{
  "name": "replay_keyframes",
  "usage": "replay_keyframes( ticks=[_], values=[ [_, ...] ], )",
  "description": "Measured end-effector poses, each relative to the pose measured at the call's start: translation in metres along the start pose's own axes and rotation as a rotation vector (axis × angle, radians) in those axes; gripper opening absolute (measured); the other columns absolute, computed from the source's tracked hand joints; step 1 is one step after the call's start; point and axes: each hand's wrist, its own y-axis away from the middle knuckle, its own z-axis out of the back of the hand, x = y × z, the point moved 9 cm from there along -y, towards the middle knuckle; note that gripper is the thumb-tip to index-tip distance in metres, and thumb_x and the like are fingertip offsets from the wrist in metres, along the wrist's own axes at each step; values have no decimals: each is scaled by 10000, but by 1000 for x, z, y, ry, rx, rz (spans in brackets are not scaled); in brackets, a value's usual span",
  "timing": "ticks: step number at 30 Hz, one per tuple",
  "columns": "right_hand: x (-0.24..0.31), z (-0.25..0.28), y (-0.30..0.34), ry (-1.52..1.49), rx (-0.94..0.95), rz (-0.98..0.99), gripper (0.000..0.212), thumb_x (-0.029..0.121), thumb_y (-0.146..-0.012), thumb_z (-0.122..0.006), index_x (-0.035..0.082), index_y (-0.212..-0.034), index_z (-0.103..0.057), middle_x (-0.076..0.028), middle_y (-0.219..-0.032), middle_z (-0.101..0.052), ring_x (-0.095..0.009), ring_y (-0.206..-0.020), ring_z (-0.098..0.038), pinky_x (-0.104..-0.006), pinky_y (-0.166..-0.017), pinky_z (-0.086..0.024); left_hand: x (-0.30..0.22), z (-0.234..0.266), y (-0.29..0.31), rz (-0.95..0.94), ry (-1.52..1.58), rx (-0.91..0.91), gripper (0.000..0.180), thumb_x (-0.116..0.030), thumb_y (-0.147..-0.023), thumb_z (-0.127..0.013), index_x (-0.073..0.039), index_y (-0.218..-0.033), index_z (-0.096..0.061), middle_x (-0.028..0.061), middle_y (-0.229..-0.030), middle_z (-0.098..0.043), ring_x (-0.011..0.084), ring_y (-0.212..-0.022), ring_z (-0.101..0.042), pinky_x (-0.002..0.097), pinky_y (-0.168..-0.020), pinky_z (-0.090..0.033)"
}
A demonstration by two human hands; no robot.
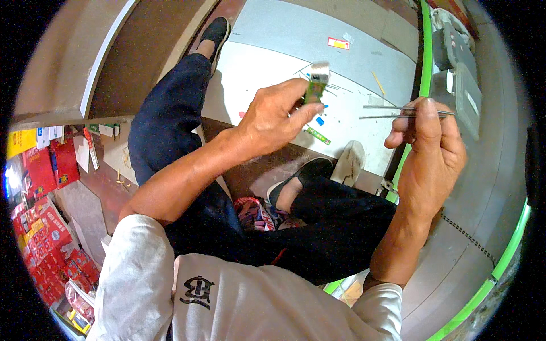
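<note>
My left hand (pixel 273 116) is closed around a green cigarette lighter (pixel 314 91) with a silver metal top. It is held above a white board, and the metal top is slightly blurred. My right hand (pixel 429 148) pinches a pair of thin metal rods (pixel 381 111) between thumb and fingers. Their free ends point left toward the lighter without touching it; whether they join inside the hand cannot be seen. Below the left hand, a green patterned strip (pixel 318 136) and a small blue piece (pixel 320 121) lie on or near the board.
Thin sticks and scraps litter the white board (pixel 239 74), with a yellow stick (pixel 379 83) farther right. Dark shoes (pixel 216 31) flank it. Grey plastic containers (pixel 458 85) stand at right beside a green edge (pixel 425 51). Red packages (pixel 51 244) fill the left side.
</note>
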Motion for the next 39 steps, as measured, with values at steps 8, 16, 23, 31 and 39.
replay_keyframes(
  ticks=[8,16,23,31,39],
  values=[
    [-14,-11,2,86,147,-125,297,277,-1020,-593,13,-906,-667,-40,-725,-645,-84,-583,-572,-228,-532,-443,-8,-7,6,-33,-43,82,147,-117,-912,-704,-24,-1026,-706,126,-911,-724,212,-797,-716,340,-741,-579],
    [-2,-17,10,58,186,-52,286,248,-1023,-575,6,-910,-675,-25,-701,-636,-72,-564,-545,-222,-519,-427,-24,-4,4,-203,21,19,145,-92,-900,-662,9,-983,-600,189,-840,-630,371,-729,-633,439,-662,-494],
    [2,-26,14,-13,291,-81,279,225,-1028,-562,-2,-912,-679,-37,-714,-641,-72,-558,-544,-228,-497,-427,-21,-9,8,-119,96,139,160,-102,-905,-657,8,-1012,-613,180,-866,-627,335,-762,-630,424,-693,-494],
    [6,-27,10,-166,264,5,279,208,-1042,-528,-34,-989,-658,-104,-807,-673,-123,-563,-578,-252,-497,-457,-20,-8,10,-51,228,101,125,-89,-911,-644,7,-986,-617,157,-831,-614,269,-744,-622,403,-677,-483],
    [8,-5,6,-237,119,134,298,215,-1048,-504,-47,-997,-637,-153,-926,-687,-178,-598,-630,-288,-519,-501,-24,-9,10,-155,29,157,176,-52,-904,-685,-44,-1079,-670,95,-970,-682,207,-829,-685,333,-735,-546]
  ],
)
